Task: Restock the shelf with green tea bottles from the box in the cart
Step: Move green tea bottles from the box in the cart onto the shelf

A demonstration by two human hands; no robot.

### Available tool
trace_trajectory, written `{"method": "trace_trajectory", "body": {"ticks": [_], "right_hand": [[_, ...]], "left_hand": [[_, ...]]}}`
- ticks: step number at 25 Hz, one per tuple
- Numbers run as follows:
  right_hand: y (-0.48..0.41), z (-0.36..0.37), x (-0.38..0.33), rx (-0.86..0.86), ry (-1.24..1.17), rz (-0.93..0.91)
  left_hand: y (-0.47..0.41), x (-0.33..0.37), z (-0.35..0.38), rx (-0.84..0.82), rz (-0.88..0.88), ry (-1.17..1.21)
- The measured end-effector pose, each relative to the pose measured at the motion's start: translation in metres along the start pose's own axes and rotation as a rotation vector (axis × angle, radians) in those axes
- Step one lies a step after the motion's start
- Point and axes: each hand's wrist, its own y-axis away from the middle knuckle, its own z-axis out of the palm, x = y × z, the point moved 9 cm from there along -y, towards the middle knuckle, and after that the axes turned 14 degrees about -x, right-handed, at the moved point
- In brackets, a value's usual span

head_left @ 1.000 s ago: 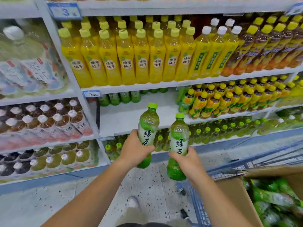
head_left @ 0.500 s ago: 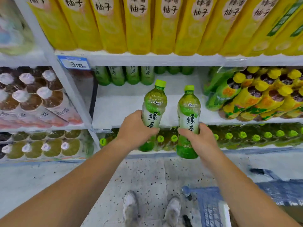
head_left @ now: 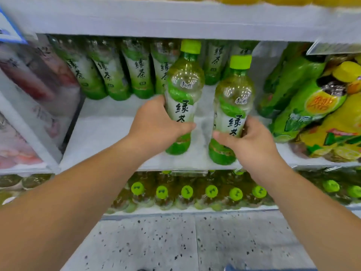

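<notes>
My left hand point(head_left: 156, 126) grips a green tea bottle point(head_left: 183, 90) with a lime cap, held upright over the white shelf point(head_left: 109, 130). My right hand point(head_left: 252, 141) grips a second green tea bottle point(head_left: 232, 102) just to its right, also upright, its base near the shelf's front edge. A row of the same green tea bottles point(head_left: 109, 75) stands at the back of this shelf. The cart and its box are out of view.
Yellow and green drink bottles point(head_left: 320, 106) lean in from the right side of the shelf. Pinkish bottles point(head_left: 29, 90) fill the bay to the left behind a white upright. Green-capped bottles point(head_left: 185, 192) line the shelf below. The shelf above point(head_left: 175, 18) hangs low overhead.
I have moved in close to the shelf. Both hands have carried their bottles forward and up, from in front of the shelf edge to over the shelf surface.
</notes>
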Motion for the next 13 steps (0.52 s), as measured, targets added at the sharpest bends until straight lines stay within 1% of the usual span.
{"method": "trace_trajectory", "body": {"ticks": [3,7,10,13], "right_hand": [[-0.016,-0.005,-0.001,0.034,0.018,-0.076],[-0.030,-0.006,0.004,0.028,0.061,-0.137],[-0.032,-0.005,0.011,0.010,0.112,-0.138],[-0.033,-0.002,0.014,-0.037,0.110,-0.135]], "left_hand": [[-0.011,-0.003,0.000,0.068,0.048,-0.004],[-0.019,-0.009,0.004,0.137,0.121,0.072],[-0.021,-0.011,0.008,0.155,0.170,0.112],[-0.019,-0.013,0.011,0.138,0.224,0.143]]}}
